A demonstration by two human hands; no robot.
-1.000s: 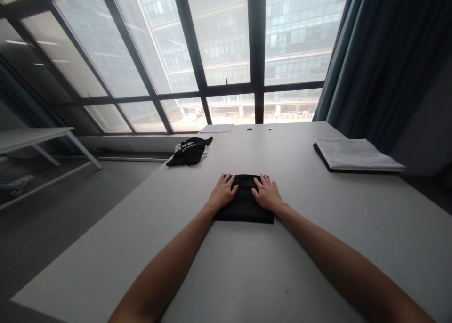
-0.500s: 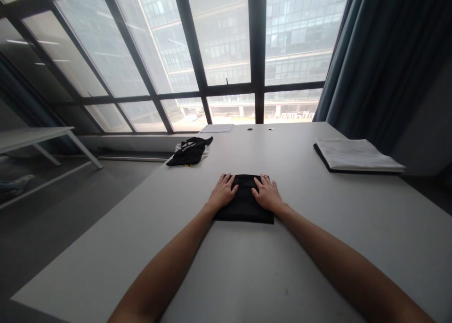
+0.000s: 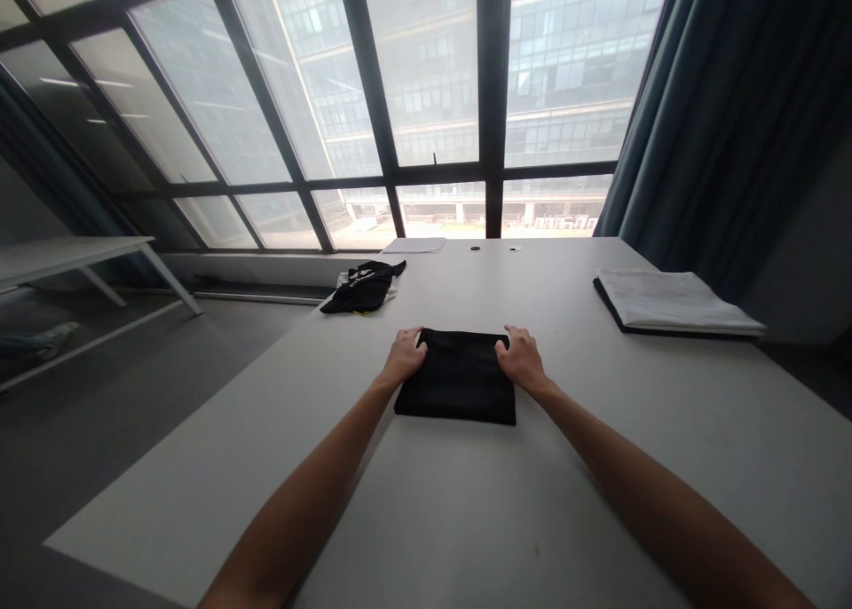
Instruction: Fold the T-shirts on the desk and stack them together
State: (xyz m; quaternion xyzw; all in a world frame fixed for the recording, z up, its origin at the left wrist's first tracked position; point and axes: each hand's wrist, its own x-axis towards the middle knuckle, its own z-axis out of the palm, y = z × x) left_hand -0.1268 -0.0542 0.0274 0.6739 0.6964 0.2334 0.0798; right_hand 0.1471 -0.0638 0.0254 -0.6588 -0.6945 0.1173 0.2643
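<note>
A folded black cloth (image 3: 459, 378), squared into a neat rectangle, lies flat on the white table (image 3: 426, 502) in front of me. My left hand (image 3: 405, 356) is at its far left corner, thumb on top and fingers curled at the edge. At the far right corner, my right hand (image 3: 521, 358) holds the edge in the same manner, its thumb over the cloth. The fingertips under the edges are partly hidden.
A crumpled black and white bundle (image 3: 366, 287) lies at the table's left edge. Folded white fabric (image 3: 675, 300) rests on a black layer at the right. Flat white sheets (image 3: 416, 246) lie at the back. Another table (image 3: 80, 252) stands left; a curtain (image 3: 658, 121) hangs right.
My hands have moved outward from flat on top of the black cloth to its two far corners, and their fingers have curled round the edges. The view has shifted slightly.
</note>
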